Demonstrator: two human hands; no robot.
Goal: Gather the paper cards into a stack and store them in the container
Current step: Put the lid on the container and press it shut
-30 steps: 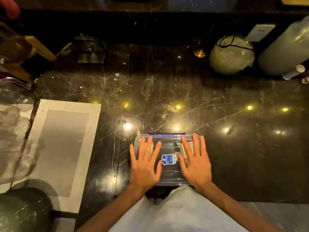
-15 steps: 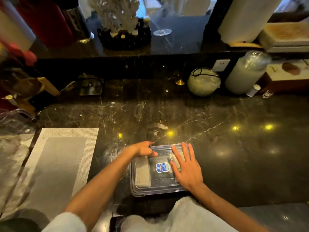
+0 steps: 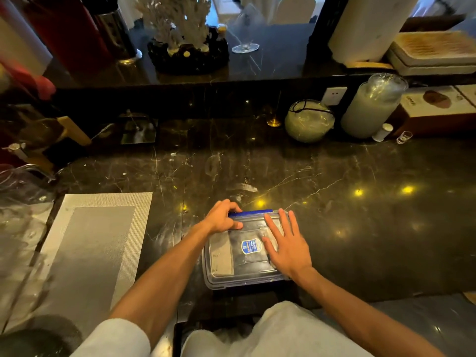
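You have one view only, from the head camera: it looks forward and steeply down across the dark counter (image 3: 360, 228), close above both forearms, with the back ledge (image 3: 257, 70) along the upper frame.

- A grey woven placemat (image 3: 85, 253) lies flat on the dark marble table (image 3: 360, 228), at its left.
- A round glass jar (image 3: 309, 121) (a black cord across its top) stands at the back, beside a tall frosted jar (image 3: 371, 109).
- A wall socket (image 3: 334, 95) sits between them.
- A white coral ornament (image 3: 180, 19) stands on the upper ledge.
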